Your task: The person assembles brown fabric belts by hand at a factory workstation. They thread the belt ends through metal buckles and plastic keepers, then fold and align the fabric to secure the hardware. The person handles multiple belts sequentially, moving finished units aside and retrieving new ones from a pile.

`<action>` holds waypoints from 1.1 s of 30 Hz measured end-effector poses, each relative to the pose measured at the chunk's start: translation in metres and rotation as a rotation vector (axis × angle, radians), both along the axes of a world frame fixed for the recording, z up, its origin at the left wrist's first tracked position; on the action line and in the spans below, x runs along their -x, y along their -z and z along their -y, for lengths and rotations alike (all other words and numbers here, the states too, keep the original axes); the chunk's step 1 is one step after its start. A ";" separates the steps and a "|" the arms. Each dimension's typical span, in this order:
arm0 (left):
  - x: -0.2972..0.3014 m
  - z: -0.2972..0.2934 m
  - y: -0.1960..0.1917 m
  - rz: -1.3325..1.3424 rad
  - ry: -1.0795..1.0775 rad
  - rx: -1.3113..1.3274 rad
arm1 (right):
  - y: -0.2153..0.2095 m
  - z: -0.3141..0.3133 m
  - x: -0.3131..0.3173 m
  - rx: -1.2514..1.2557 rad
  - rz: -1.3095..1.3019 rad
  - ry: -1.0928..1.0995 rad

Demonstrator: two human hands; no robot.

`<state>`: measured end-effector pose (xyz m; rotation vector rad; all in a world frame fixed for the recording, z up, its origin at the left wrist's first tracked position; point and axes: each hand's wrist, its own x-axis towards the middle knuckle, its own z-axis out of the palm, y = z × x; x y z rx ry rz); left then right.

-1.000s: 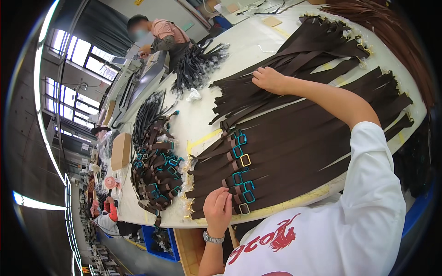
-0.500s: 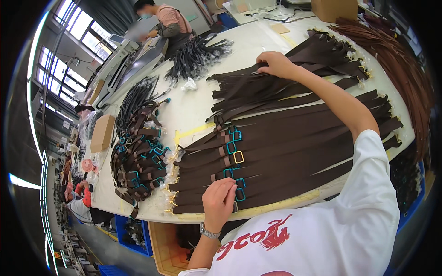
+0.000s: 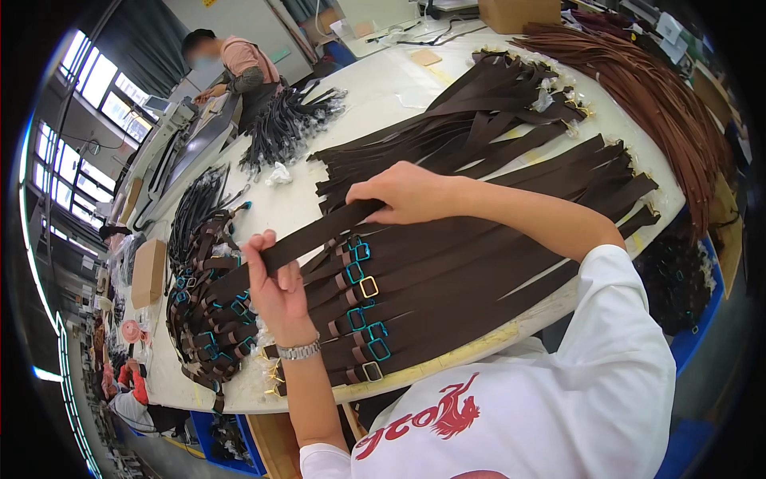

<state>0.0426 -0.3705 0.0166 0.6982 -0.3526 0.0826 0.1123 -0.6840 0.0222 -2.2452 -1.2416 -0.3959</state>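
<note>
My right hand point(image 3: 408, 194) pinches a dark brown belt strap point(image 3: 321, 234) above the middle of the table. Toward the left the strap runs on into my left hand point(image 3: 279, 291), whose fingers are curled around it; its far end drops over the heap of buckled straps. Below both hands lies a row of flat dark brown straps point(image 3: 463, 267), side by side. Near their left ends sit teal buckles point(image 3: 378, 349), a yellow one point(image 3: 368, 287) and a dark silvery one point(image 3: 372, 371). Behind my right hand another pile of brown straps point(image 3: 447, 132) is fanned out.
At the left of the white table point(image 3: 279, 203) lies a heap of buckled straps point(image 3: 209, 319). Black straps in plastic point(image 3: 291, 120) lie farther back. Reddish-brown strips point(image 3: 638, 104) hang over the right edge. A co-worker point(image 3: 239, 68) stands at a machine; cardboard boxes point(image 3: 149, 274) and blue bins point(image 3: 694, 319) surround the table.
My right hand has come left and nearer from the far pile with a strap. My left hand has left the buckle row, moving up and left onto that strap. The view has shifted.
</note>
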 end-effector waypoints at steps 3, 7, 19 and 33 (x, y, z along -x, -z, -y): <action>0.024 -0.082 -0.018 0.102 -0.245 -0.015 | 0.031 0.054 -0.057 -0.011 0.077 0.260; 0.058 -0.151 -0.027 0.131 -0.344 -0.102 | 0.054 0.167 -0.138 -0.220 0.182 0.696; 0.117 -0.086 0.045 -0.265 -0.302 -0.168 | -0.028 0.431 -0.146 -0.315 0.141 0.714; 0.120 0.051 0.043 -0.416 0.235 -0.332 | -0.002 -0.032 0.073 -0.079 -0.790 -0.154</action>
